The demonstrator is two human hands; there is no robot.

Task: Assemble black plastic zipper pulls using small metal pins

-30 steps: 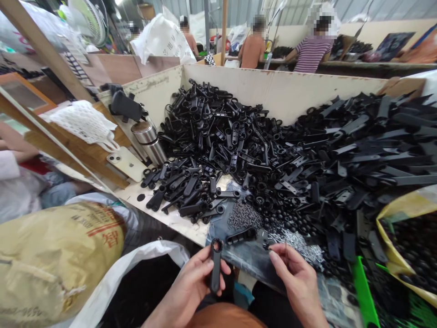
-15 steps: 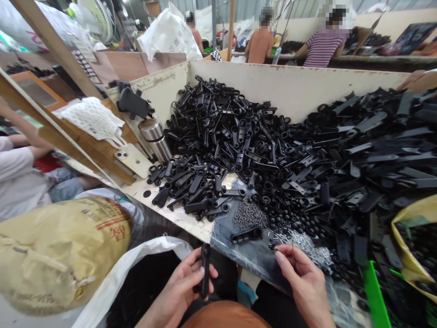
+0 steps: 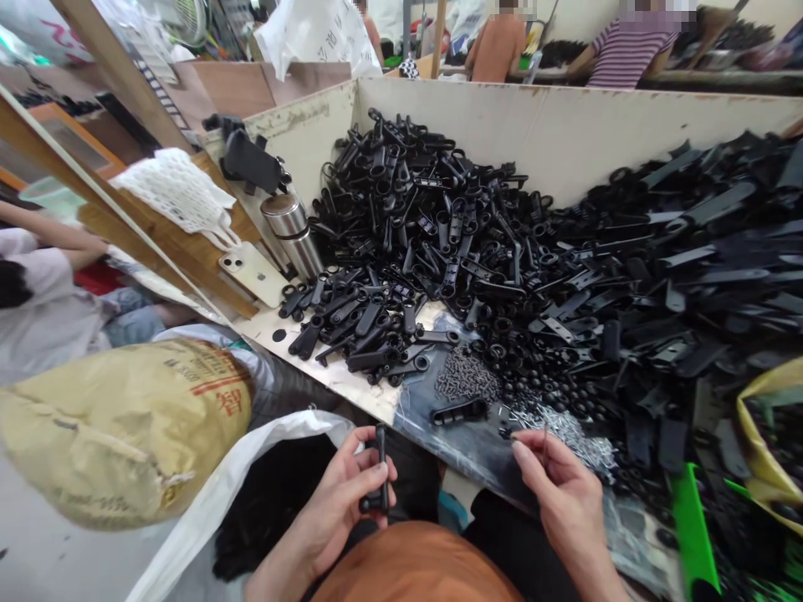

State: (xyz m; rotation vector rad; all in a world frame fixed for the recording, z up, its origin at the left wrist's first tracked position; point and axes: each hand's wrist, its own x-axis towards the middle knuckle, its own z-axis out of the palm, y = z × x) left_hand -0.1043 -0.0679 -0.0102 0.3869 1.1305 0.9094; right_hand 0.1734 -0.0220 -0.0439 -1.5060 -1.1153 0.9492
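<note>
My left hand (image 3: 339, 493) is closed around a black plastic crank-arm-like part (image 3: 381, 460), held upright above my lap with a round knob at its lower end. My right hand (image 3: 561, 493) is pinched at the front of the work surface, beside a heap of silver metal pins (image 3: 580, 439). A small dark piece shows at its fingertips, too small to name. Near it lies a hollow black part (image 3: 459, 410) on the dark mat (image 3: 427, 401). Behind that sits a pile of small grey screws (image 3: 464, 374).
Large heaps of black parts (image 3: 427, 201) fill the walled bench. At left stand a steel flask (image 3: 299, 242) and a phone (image 3: 254, 278). An open white sack (image 3: 188, 518) and a yellow sack (image 3: 125, 426) flank my left side; a green bin edge (image 3: 696, 527) is at right. People sit beyond.
The black part in my left hand has turned, so its lower knob now shows. My right hand stays pinched in nearly the same place. The camera view has tipped slightly downward.
</note>
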